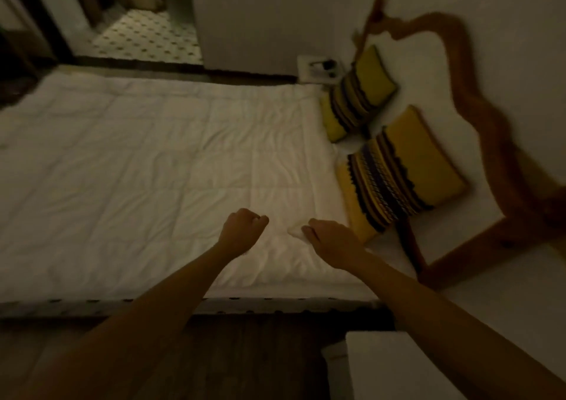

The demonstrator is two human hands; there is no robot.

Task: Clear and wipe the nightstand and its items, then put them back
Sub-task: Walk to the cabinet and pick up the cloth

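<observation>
Over a white quilted bed, a person's left hand was curled into an empty fist while the right hand pinched a small white cloth, near two yellow striped cushions against a wooden headboard.

Dim, warm lighting. A bed with a white quilted duvet spans the room. Two yellow striped cushions lean against a carved wooden headboard. White walls; dark wood floor; patterned tile floor beyond a doorway.
</observation>
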